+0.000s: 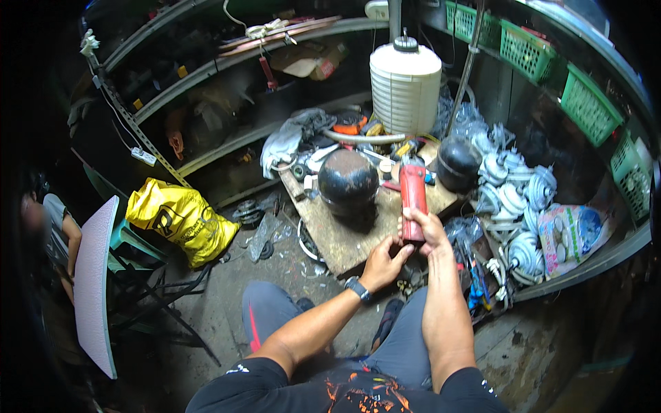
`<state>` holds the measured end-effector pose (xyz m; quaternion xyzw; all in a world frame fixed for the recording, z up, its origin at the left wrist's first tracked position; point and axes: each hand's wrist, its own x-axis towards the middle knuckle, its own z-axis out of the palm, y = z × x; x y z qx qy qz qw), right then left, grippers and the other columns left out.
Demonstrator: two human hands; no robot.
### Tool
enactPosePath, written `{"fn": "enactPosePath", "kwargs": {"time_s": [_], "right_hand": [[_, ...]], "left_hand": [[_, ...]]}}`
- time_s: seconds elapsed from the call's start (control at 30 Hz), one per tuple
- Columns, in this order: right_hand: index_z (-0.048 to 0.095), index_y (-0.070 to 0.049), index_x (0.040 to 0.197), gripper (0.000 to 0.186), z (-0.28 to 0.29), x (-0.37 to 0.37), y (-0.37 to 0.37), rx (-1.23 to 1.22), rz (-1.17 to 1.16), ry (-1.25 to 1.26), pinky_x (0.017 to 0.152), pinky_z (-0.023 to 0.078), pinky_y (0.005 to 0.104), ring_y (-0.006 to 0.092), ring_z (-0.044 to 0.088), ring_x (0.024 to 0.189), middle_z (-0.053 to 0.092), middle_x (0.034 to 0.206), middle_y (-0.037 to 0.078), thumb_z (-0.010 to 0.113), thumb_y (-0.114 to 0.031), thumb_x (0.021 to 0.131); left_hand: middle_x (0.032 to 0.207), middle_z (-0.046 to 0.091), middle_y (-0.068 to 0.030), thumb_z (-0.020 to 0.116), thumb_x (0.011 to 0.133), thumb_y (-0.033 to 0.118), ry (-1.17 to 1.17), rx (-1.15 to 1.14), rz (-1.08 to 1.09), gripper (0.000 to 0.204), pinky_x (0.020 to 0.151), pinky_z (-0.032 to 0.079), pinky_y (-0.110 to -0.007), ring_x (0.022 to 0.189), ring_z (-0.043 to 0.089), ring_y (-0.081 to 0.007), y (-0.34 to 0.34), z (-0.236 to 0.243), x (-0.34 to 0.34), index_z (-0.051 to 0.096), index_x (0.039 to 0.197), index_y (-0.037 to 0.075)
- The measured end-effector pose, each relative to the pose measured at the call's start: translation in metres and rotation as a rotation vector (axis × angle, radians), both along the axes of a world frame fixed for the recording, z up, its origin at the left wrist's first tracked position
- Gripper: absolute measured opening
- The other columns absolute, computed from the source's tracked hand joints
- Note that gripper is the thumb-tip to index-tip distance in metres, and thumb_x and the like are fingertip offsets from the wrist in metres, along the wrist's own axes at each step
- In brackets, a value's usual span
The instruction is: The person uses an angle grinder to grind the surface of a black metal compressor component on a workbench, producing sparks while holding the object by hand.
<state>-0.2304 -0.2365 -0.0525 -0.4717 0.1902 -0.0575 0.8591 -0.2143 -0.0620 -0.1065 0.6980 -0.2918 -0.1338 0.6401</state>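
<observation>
A red angle grinder is in my right hand, which wraps round the rear of its body; its head points away from me. Close by the tool's rear end, my left hand has its fingers drawn together, and what they pinch is hidden. Left of the grinder, a black rounded metal shell with a worn, rusty top rests on a wooden board. Another black rounded metal shell stands to the right of the grinder's head. Neither hand touches the shells.
Behind the board stands a white ribbed tank, with rags and tools nearby. Several grey-white ridged parts pile up at right, under green baskets. A yellow sack sits left. Another person is beside a pale panel.
</observation>
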Motion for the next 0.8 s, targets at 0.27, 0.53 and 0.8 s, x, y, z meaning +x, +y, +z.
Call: {"fn": "enactPosePath", "kwargs": {"time_s": [0.27,0.53,0.8], "right_hand": [[0.064,-0.003,0.118,0.031,0.001,0.003,0.012,0.061,-0.023,-0.002,0.067,0.065,0.0375,0.0217,0.074,0.074,0.072,0.089,0.01,0.079,-0.02,0.096],[0.065,-0.001,0.115,0.029,-0.011,0.005,0.013,-0.015,-0.045,-0.011,0.069,0.068,0.0417,0.0231,0.076,0.077,0.073,0.094,0.011,0.078,-0.019,0.097],[0.066,0.0,0.112,0.025,-0.008,0.0,0.017,-0.096,-0.145,-0.026,0.068,0.067,0.0378,0.0222,0.076,0.075,0.073,0.088,0.01,0.079,-0.015,0.096]], "left_hand": [[0.098,0.074,-0.0229,0.075,0.103,0.031,-0.217,0.072,0.078,0.032,0.083,0.055,-0.047,0.094,0.073,-0.0401,0.009,0.023,-0.006,0.066,0.108,0.001],[0.108,0.075,-0.0196,0.067,0.109,0.033,0.001,-0.021,-0.028,0.033,0.089,0.055,-0.044,0.099,0.072,-0.0331,0.006,0.004,0.0,0.062,0.118,0.001],[0.13,0.066,-0.026,0.069,0.106,0.047,-0.201,0.329,-0.4,0.057,0.11,0.05,-0.046,0.127,0.065,-0.0388,0.043,-0.004,0.016,0.057,0.137,0.001]]}}
